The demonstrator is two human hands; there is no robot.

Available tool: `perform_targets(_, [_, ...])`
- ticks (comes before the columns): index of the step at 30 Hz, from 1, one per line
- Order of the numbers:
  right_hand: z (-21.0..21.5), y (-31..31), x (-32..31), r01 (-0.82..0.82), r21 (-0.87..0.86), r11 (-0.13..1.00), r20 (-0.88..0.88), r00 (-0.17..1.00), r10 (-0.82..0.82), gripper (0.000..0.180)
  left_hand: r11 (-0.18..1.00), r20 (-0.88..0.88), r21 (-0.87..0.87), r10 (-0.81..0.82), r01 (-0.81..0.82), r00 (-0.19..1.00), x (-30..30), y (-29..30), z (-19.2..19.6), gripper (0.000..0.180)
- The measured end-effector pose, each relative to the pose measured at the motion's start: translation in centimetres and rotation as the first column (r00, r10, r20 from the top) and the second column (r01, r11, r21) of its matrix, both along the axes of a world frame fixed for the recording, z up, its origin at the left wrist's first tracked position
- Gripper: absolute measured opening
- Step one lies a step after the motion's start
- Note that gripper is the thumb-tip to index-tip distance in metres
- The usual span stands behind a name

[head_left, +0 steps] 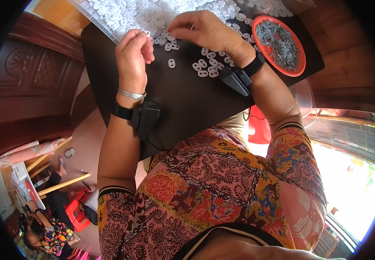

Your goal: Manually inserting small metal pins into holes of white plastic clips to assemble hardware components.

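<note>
My left hand (134,54) is closed, its thumb and fingertips pinching a small white plastic two-hole piece (148,33). To its right, my right hand (204,31) hovers over the heap with thumb and forefinger drawn together; a tiny pale glint shows by its fingers, too small to name. Oval white two-hole pieces (171,63) lie loose on the dark table (174,99), several of them grouped below my right hand. A large pile of the same pieces (122,15) fills a clear plastic tray (93,18) beyond both hands. An orange dish (302,65) of small grey metal parts (280,45) sits beside my right wrist.
Each wrist wears a black strapped device (147,119) with a cable. A red stool (259,125) stands beyond the table's near right edge. At lower left another person (50,234) sits near a red stool (78,216) and a small table (31,190). Carved wooden furniture (31,69) stands left.
</note>
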State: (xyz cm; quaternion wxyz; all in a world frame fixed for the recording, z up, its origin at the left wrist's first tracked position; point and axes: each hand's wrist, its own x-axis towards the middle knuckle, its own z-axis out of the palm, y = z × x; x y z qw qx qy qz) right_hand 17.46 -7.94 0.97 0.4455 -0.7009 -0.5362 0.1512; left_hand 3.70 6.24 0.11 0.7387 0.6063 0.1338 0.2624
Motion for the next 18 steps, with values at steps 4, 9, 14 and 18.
perform_targets(4, [1.1, 0.1, -2.5, -0.116, -0.252, 0.961, 0.193, 0.967, 0.167, 0.027, 1.0, -0.005, -0.012, 0.002, -0.002, 1.0, -0.1, 0.0, 0.1, 0.017])
perform_targets(9, [-0.3, 0.5, -2.5, -0.215, -0.31, 0.926, 0.203, 0.937, 0.285, 0.021, 0.999, 0.025, 0.006, -0.053, 0.053, 0.998, -0.1, -0.1, 0.3, 0.018])
perform_targets(14, [-0.2, 0.6, -2.7, -0.167, -0.323, 0.931, 0.204, 0.949, 0.241, 0.018, 0.999, -0.004, -0.011, -0.04, 0.04, 0.999, -0.1, -0.2, 0.3, 0.018])
perform_targets(18, [-0.2, 0.7, -2.3, -0.144, -0.31, 0.94, 0.186, 0.96, 0.209, 0.018, 1.0, -0.019, -0.01, -0.029, 0.029, 0.999, 0.0, -0.3, 0.2, 0.018])
